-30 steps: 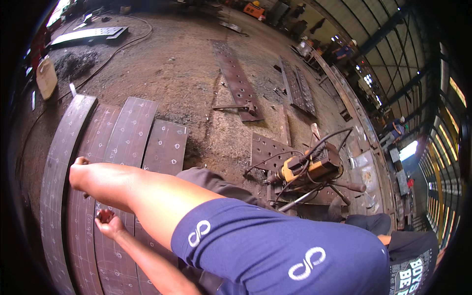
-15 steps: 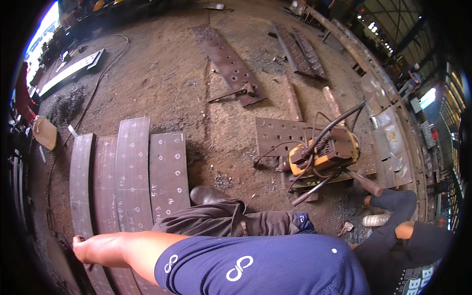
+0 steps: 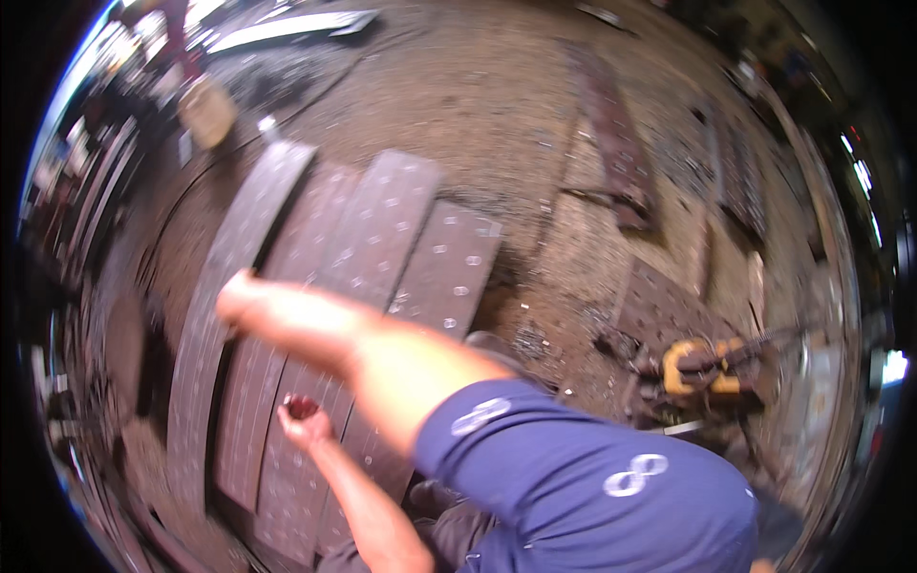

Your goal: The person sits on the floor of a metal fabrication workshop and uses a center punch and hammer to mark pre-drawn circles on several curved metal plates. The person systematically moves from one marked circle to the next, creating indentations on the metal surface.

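While four marked metal plates (image 3: 371, 258) lie side by side at near left, right hand (image 3: 236, 298) is over the leftmost, too blurred to tell grip; left hand (image 3: 306, 430) half-curled above the middle ones, dark contents unclear. Yellow machine (image 3: 702, 368) right, beige jerrycan (image 3: 207, 115) far left.

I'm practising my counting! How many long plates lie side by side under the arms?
4. From left to right: the leftmost plate, the second plate, the third plate and the rightmost plate. Any stacked underneath would be hidden.
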Demonstrator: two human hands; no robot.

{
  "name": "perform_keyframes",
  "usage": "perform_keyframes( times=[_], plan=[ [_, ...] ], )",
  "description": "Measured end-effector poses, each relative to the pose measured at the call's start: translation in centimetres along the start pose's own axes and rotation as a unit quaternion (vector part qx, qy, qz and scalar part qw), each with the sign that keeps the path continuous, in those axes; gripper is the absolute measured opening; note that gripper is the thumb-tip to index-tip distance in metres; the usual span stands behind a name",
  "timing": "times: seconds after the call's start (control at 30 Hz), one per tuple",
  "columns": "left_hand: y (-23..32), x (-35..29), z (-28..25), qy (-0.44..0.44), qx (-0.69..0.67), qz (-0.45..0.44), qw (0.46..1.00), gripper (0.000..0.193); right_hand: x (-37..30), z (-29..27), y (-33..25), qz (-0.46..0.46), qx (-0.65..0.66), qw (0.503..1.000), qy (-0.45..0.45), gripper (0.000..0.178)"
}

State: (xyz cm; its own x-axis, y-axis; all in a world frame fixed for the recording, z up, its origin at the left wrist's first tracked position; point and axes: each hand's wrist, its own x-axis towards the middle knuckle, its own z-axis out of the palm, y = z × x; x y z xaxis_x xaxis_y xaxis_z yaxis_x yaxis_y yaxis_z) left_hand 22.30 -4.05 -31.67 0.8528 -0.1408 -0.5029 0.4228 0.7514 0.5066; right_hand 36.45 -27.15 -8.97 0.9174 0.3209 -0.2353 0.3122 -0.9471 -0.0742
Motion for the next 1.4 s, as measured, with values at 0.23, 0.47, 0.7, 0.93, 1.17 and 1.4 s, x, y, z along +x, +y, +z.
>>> perform_keyframes(
  times=[0.23,0.47,0.7,0.93,1.17,1.4],
  plan=[
    [-3.2,-2.9,6.7,0.078,-0.041,0.067,0.994,0.022,-10.6,3.2,11.8,0.045,0.090,0.995,-0.011,0.036],
    [-7.2,-1.7,8.5,0.089,0.071,0.046,0.992,0.018,-27.3,15.7,15.4,0.207,0.325,0.922,0.043,0.040],
    [-10.8,1.2,12.4,0.030,0.234,0.034,0.971,0.029,-36.7,21.9,13.1,0.385,0.426,0.813,0.099,0.030],
    [-13.4,8.0,20.1,-0.026,0.437,0.072,0.896,0.030,-39.1,25.7,14.0,0.326,0.536,0.767,0.135,0.038],
    [-15.9,18.3,27.1,-0.091,0.558,0.139,0.813,0.029,-38.9,24.5,14.4,0.393,0.562,0.722,0.094,0.039],
    [-16.8,26.1,34.0,-0.125,0.641,0.144,0.744,0.028,-39.0,25.2,14.2,0.403,0.571,0.708,0.100,0.039]
  ],
)
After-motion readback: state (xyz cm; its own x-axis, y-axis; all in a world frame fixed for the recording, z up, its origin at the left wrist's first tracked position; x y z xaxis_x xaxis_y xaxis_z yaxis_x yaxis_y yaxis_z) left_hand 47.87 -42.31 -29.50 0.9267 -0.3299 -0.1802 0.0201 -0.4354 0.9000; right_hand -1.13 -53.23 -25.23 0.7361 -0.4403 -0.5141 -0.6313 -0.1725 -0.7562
